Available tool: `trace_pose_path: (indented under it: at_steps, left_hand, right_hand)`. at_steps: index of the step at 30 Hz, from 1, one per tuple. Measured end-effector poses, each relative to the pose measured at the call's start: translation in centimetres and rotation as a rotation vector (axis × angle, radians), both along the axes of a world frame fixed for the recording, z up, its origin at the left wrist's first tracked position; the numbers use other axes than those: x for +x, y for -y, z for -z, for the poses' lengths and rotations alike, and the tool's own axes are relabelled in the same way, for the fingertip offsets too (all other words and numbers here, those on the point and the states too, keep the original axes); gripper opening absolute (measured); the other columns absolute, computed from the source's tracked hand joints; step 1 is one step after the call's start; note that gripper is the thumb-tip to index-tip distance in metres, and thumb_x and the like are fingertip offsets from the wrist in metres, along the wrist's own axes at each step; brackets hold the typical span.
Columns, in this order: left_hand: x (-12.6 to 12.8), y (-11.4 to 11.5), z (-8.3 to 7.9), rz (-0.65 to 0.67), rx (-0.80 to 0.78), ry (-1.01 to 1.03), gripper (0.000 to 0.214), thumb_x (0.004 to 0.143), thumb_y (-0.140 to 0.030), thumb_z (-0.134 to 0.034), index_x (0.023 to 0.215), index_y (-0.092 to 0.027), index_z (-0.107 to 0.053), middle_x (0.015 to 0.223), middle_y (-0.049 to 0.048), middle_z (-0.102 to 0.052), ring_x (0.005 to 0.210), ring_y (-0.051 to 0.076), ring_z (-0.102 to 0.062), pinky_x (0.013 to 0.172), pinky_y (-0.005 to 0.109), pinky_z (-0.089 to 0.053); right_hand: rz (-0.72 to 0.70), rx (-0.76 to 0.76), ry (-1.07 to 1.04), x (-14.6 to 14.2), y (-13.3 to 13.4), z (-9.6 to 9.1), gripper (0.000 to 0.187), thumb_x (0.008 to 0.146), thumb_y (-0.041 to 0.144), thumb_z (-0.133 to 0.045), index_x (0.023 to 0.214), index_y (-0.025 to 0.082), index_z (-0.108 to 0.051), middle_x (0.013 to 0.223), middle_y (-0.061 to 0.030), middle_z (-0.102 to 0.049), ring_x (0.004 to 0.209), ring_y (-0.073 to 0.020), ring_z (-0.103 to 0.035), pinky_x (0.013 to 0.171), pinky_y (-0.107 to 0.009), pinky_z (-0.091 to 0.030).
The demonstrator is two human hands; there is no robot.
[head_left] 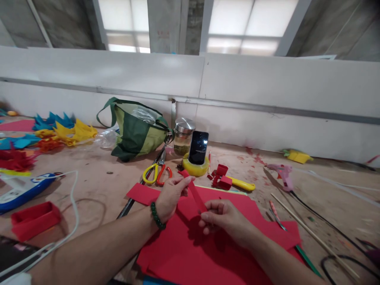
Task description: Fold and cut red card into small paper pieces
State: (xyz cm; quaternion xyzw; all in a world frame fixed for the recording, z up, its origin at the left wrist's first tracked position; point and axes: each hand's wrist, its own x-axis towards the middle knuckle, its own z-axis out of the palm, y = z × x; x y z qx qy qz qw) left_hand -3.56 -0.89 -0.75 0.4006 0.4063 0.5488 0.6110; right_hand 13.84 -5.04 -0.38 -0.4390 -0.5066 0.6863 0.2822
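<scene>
Both my hands hold one narrow red paper strip above a stack of red paper sheets. My left hand, with a green bead bracelet on the wrist, pinches the strip's upper end. My right hand is closed in a pinch on its lower end. The strip runs diagonally between them, from upper left to lower right.
Scissors with yellow and orange handles, a phone standing in a yellow tape roll, a glass jar, a green bag, a pink glue gun, a yellow knife, thin sticks, a red paper box and coloured paper shapes lie around.
</scene>
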Motion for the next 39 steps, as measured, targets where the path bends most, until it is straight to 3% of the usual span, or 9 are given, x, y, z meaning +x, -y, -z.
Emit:
trace_pose_path:
  at_steps: [5,9,13,15,20,24,30,35,39]
  left_hand:
    - [-0.4,-0.5,-0.2,-0.026,0.004,0.035,0.039,0.063,-0.048,-0.074,0.079,-0.012,-0.072,0.06,-0.0032,-0.049,0.051,0.005,-0.038,0.051,0.018,-0.03]
    - [-0.5,-0.4,-0.5,-0.009,0.048,-0.014,0.033,0.064,-0.044,-0.075,0.073,-0.012,-0.071,0.056,-0.0032,-0.049,0.052,0.006,-0.037,0.051,0.019,-0.029]
    - [-0.1,1.0,-0.7,0.225,0.13,-0.21,0.034,0.069,-0.043,-0.071,0.057,-0.013,-0.063,0.05,-0.004,-0.044,0.05,0.007,-0.035,0.049,0.021,-0.025]
    - [0.2,1.9,-0.8,0.37,0.174,-0.314,0.039,0.074,-0.045,-0.066,0.054,-0.013,-0.058,0.05,-0.0044,-0.04,0.05,0.007,-0.031,0.049,0.022,-0.023]
    - [0.8,3.0,-0.9,0.437,0.329,-0.423,0.038,0.08,-0.046,-0.058,0.061,-0.013,-0.062,0.059,-0.0011,-0.045,0.059,0.011,-0.038,0.056,0.023,-0.03]
    - [0.8,3.0,-0.7,0.439,0.33,-0.438,0.036,0.081,-0.044,-0.059,0.065,-0.013,-0.067,0.062,0.0003,-0.05,0.062,0.012,-0.042,0.06,0.024,-0.033]
    - [1.2,3.7,-1.1,0.659,0.05,-0.155,0.035,0.078,-0.046,-0.062,0.078,-0.012,-0.07,0.071,0.0054,-0.064,0.068,0.015,-0.057,0.068,0.027,-0.044]
    - [1.4,4.0,-0.8,0.626,-0.057,-0.125,0.036,0.073,-0.045,-0.069,0.073,-0.009,-0.069,0.068,0.0076,-0.068,0.062,0.015,-0.062,0.066,0.027,-0.048]
    - [1.1,4.1,-0.1,0.684,-0.163,-0.072,0.034,0.07,-0.041,-0.073,0.077,-0.008,-0.068,0.075,0.0118,-0.071,0.064,0.019,-0.067,0.063,0.028,-0.052]
  right_hand:
    - [0.014,0.016,-0.017,-0.5,0.6,0.2,0.037,0.064,0.044,-0.077,0.072,0.015,-0.055,0.069,-0.0043,-0.07,0.054,-0.0112,-0.063,0.054,-0.022,-0.044]
    - [-0.083,0.163,0.164,-0.4,0.5,0.1,0.042,0.074,0.056,-0.064,0.066,0.015,-0.056,0.061,-0.0029,-0.065,0.052,-0.0125,-0.059,0.052,-0.025,-0.044]
    - [0.181,0.497,0.277,0.3,-0.4,-1.0,0.037,0.079,0.054,-0.058,0.079,0.017,-0.063,0.068,-0.0005,-0.061,0.06,-0.0123,-0.054,0.056,-0.024,-0.042]
    - [0.279,0.542,0.255,0.5,-0.6,-1.6,0.032,0.076,0.049,-0.062,0.085,0.019,-0.063,0.071,0.0003,-0.06,0.062,-0.0119,-0.052,0.055,-0.023,-0.04]
    - [0.211,0.548,0.25,0.4,-0.2,-2.0,0.029,0.078,0.044,-0.062,0.067,0.017,-0.061,0.061,0.0018,-0.055,0.058,-0.0113,-0.048,0.055,-0.024,-0.038]
    - [0.194,0.641,0.276,0.3,0.0,-2.0,0.027,0.08,0.04,-0.061,0.066,0.018,-0.057,0.063,0.0016,-0.053,0.06,-0.0114,-0.047,0.056,-0.024,-0.037]
    - [0.362,0.61,0.25,0.4,-0.2,-2.1,0.026,0.079,0.04,-0.06,0.067,0.019,-0.052,0.06,0.0039,-0.049,0.056,-0.0101,-0.044,0.053,-0.023,-0.038]
    - [0.253,0.461,0.206,0.4,-0.3,-1.9,0.027,0.073,0.041,-0.067,0.063,0.017,-0.06,0.056,0.0028,-0.053,0.054,-0.0104,-0.047,0.051,-0.023,-0.038]
    - [0.461,0.438,0.131,1.2,-1.2,-1.5,0.03,0.066,0.043,-0.073,0.06,0.017,-0.061,0.053,0.0041,-0.05,0.051,-0.0089,-0.043,0.049,-0.023,-0.035]
